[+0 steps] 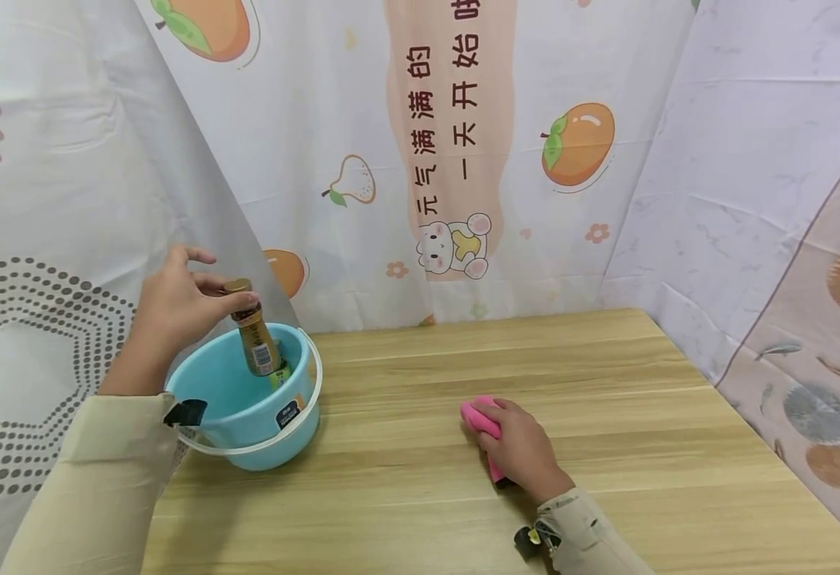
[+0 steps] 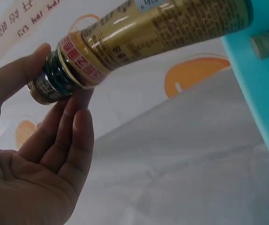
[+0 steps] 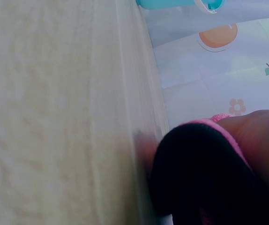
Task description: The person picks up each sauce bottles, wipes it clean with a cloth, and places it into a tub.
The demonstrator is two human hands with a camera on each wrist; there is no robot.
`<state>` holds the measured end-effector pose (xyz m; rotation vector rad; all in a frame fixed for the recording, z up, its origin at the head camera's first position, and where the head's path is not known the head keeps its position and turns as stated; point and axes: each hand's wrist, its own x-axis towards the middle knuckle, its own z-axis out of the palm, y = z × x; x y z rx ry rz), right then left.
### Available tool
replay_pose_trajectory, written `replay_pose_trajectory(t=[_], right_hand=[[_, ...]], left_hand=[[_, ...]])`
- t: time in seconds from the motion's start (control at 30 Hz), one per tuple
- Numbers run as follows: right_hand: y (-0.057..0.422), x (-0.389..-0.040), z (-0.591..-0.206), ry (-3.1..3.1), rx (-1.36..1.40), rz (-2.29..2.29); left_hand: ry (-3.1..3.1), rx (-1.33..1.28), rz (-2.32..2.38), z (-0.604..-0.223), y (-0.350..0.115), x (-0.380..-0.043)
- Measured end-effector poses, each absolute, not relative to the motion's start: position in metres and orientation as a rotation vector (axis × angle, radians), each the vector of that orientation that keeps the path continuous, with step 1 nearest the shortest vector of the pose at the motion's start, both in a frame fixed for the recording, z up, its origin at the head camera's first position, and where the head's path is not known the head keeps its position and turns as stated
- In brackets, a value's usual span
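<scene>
My left hand [image 1: 176, 307] pinches a gold-labelled bottle [image 1: 256, 339] by its capped neck, between thumb and fingers. The bottle tilts, its lower end inside the mouth of a light blue bucket [image 1: 208, 383]. Close up, the left wrist view shows the hand [image 2: 45, 154] at the neck of the bottle [image 2: 139, 40], whose label is gold and red. On the table, my right hand [image 1: 524, 447] grips a bright pink, soft-looking thing [image 1: 483, 415] with a black part. Nearby in the right wrist view, its black side [image 3: 205, 168] has a pink edge; its kind is unclear.
Inside the bucket, another item with a green label [image 1: 281, 374] shows, and a gold cap [image 2: 264, 44] appears there. The bucket's white handle [image 1: 269, 443] hangs over its front. Printed curtains [image 1: 362, 263] stand behind and beside the wooden table [image 1: 391, 495].
</scene>
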<state>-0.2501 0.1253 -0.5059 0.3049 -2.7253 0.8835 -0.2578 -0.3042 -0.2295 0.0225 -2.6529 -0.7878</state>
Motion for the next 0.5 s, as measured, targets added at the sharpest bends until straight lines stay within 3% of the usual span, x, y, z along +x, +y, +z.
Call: replay_pose_trajectory(t=[0.5], right_hand=[[0.126,-0.251,-0.506,-2.744,0.316,0.860]], left_hand=[[-2.790,-0.044,-0.755,-0.255,-0.348,-0.290]])
